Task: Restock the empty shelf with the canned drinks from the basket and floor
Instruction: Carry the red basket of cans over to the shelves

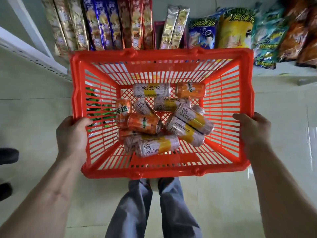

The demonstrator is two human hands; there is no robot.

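Note:
I hold a red slatted plastic basket (161, 54) up in front of me, above the floor. My left hand (72, 136) grips its left rim and my right hand (253, 133) grips its right rim. Inside lie several cans on their sides: pale pink and yellow tea cans (157, 146) and orange soda cans (143, 123), piled loosely on the basket's bottom. One orange can (190, 90) lies at the far right of the pile.
Beyond the basket, a low white shelf (283, 71) carries long snack packs (103, 23) on the left and chip bags (235, 28) on the right. A white shelf upright (29, 28) stands at far left. Pale tiled floor (214, 200) and my legs (154, 208) are below. Dark shoes (6, 157) show at the left edge.

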